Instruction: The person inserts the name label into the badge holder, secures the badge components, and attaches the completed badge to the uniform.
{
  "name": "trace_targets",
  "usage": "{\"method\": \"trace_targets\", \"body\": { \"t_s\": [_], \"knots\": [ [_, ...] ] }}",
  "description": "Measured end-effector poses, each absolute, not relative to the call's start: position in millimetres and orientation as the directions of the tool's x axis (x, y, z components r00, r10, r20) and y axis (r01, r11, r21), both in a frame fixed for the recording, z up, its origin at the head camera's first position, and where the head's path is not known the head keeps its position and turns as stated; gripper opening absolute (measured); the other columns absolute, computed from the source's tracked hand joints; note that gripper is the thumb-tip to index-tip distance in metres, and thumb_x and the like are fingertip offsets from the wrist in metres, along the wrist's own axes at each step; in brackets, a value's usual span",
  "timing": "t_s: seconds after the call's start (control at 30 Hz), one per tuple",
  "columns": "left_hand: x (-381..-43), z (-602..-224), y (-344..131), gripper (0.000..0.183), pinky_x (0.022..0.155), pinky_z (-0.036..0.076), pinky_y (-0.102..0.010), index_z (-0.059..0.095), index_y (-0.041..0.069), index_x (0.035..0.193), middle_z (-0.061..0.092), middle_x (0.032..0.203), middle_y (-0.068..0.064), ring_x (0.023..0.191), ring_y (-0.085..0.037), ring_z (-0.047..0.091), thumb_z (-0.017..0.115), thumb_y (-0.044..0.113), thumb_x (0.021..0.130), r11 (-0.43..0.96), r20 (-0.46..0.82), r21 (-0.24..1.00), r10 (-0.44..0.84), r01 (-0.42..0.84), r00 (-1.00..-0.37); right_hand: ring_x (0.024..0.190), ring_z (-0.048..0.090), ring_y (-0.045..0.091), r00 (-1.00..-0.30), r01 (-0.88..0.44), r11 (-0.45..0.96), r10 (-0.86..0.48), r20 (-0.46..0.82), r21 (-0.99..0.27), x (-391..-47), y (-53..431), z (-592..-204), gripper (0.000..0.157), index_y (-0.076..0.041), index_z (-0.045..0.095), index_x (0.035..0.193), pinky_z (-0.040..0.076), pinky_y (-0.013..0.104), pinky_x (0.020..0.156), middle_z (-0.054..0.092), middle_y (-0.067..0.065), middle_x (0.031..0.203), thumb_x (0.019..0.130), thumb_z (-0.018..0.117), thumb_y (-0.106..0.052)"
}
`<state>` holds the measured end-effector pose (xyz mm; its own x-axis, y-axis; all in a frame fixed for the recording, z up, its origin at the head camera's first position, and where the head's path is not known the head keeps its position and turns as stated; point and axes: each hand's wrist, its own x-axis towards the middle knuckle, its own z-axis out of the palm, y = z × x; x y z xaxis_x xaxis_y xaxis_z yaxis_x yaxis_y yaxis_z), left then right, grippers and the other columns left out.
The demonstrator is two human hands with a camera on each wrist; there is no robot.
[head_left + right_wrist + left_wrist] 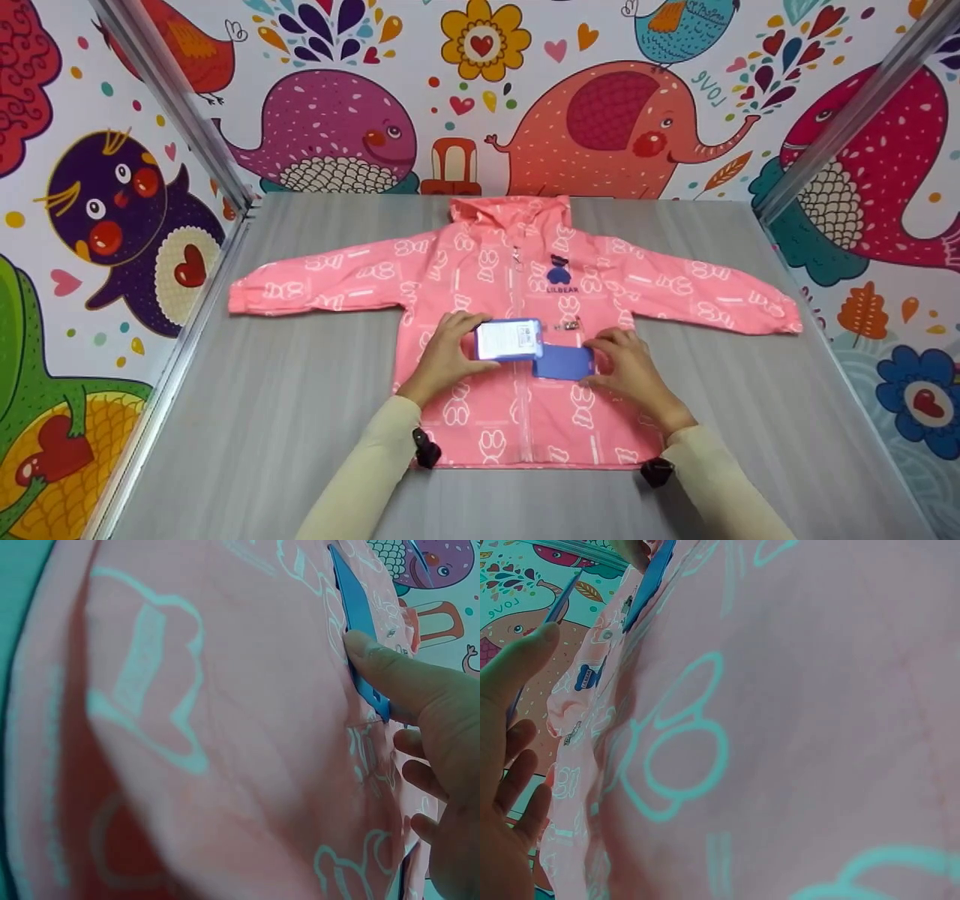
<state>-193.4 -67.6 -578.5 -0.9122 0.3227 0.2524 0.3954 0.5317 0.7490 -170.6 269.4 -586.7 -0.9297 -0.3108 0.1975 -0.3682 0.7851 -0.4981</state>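
A pink hooded jacket [491, 420] with white bear outlines lies spread out, front up. Over its middle, my left hand [444, 356] pinches a blue-edged badge holder [506, 340] by its left side; a white printed face with a small square code shows. In the left wrist view the same holder [564, 598] appears edge-on beyond the thumb. My right hand [626, 367] grips a flat blue rectangular piece [562, 363] by its right end, low over the jacket. The holder's right corner overlaps this piece in the head view. Just above them, a small metal clip [571, 325] shows against the jacket.
The jacket's sleeves [322, 277] stretch out to both sides on the grey table [300, 435]. Printed panels [465, 105] with cartoon animals enclose the back and both sides, joined by metal corner posts [180, 105]. Dark wrist devices [426, 448] sit on both cuffs.
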Motion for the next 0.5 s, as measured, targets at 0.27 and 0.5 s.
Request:
{"method": "trace_targets", "body": {
  "t_s": [0.27, 0.5],
  "knots": [
    [-192.9, -578.8, -67.1, 0.078, 0.103, 0.048, -0.046, 0.061, 0.011, 0.132, 0.064, 0.123, -0.007, 0.115, -0.025, 0.053, 0.093, 0.030, 0.063, 0.531, 0.260, 0.746, 0.324, 0.402, -0.910, 0.110, 0.050, 0.029, -0.938, -0.346, 0.808, -0.285, 0.198, -0.477, -167.9, 267.0, -586.2, 0.066, -0.008, 0.066, 0.116, 0.033, 0.052, 0.103, 0.065, 0.009, 0.115, 0.060, 0.094, -0.031],
    [-193.0, -580.8, -66.0, 0.077, 0.100, 0.048, -0.044, 0.062, 0.012, 0.131, 0.064, 0.121, -0.004, 0.112, -0.023, 0.053, 0.092, 0.033, 0.063, 0.532, 0.284, 0.732, 0.328, 0.425, -0.901, 0.107, 0.053, 0.028, -0.950, -0.310, 0.822, -0.249, 0.187, -0.477, -163.3, 262.7, -585.0, 0.069, -0.007, 0.061, 0.122, 0.031, 0.050, 0.106, 0.069, 0.010, 0.115, 0.063, 0.093, -0.026]
  ]
}}
